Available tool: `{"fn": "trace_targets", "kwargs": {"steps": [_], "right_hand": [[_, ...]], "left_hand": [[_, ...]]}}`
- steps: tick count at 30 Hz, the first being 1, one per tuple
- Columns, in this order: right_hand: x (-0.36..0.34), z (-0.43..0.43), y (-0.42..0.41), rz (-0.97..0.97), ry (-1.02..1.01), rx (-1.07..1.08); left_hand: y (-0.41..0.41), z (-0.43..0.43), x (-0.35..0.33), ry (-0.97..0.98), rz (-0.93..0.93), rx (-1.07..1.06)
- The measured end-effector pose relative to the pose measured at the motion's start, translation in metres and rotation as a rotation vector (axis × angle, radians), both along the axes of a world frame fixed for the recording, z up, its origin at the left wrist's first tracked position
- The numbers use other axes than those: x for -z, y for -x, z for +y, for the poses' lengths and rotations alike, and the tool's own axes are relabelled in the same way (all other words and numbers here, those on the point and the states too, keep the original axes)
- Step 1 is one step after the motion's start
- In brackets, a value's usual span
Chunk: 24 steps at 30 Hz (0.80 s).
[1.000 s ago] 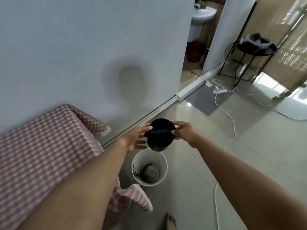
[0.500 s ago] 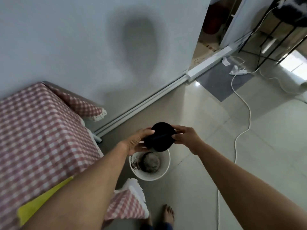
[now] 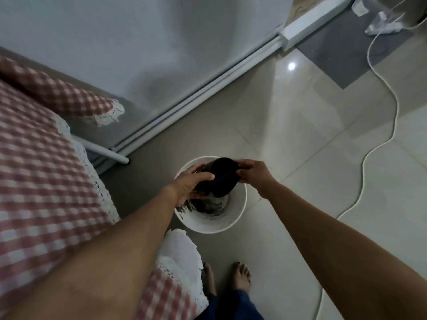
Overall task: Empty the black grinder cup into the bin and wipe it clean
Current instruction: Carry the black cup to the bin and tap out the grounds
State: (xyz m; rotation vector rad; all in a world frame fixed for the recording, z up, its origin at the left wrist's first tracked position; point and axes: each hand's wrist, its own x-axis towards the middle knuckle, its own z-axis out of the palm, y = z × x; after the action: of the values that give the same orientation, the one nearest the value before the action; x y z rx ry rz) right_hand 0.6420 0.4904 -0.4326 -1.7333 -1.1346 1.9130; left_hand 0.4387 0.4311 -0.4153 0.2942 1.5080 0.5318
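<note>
I hold the black grinder cup [image 3: 221,176] in both hands, directly over the round white bin [image 3: 238,212] on the floor. The cup is tipped, its dark round face turned up toward me and its mouth hidden below. My left hand [image 3: 190,185] grips its left side and underside. My right hand [image 3: 253,174] grips its right edge with the fingers over the top. Dark, smeared waste shows inside the bin under the cup.
A table with a red-and-white checked cloth [image 3: 39,162] stands close on the left, its white leg [image 3: 104,150] near the bin. A grey wall with a floor rail [image 3: 196,95] runs behind. A white cable [image 3: 379,144] trails on the tiles at right. My bare feet [image 3: 240,277] stand just below the bin.
The cup went down from well above the bin to just over its opening, both hands still on it. My view tilted downward, so my feet came into sight.
</note>
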Motion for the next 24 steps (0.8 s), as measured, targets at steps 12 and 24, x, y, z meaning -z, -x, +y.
{"fn": "trace_targets", "kwargs": {"steps": [12,24], "right_hand": [[0.121,-0.008,0.011,-0.212,-0.085,-0.11],[0.136,-0.03,0.0,-0.626,-0.296,-0.441]], "left_hand": [[-0.006,-0.016,0.104,-0.003,0.048,-0.088],[-0.029,-0.021,0.107,-0.196,0.683,0.237]]}}
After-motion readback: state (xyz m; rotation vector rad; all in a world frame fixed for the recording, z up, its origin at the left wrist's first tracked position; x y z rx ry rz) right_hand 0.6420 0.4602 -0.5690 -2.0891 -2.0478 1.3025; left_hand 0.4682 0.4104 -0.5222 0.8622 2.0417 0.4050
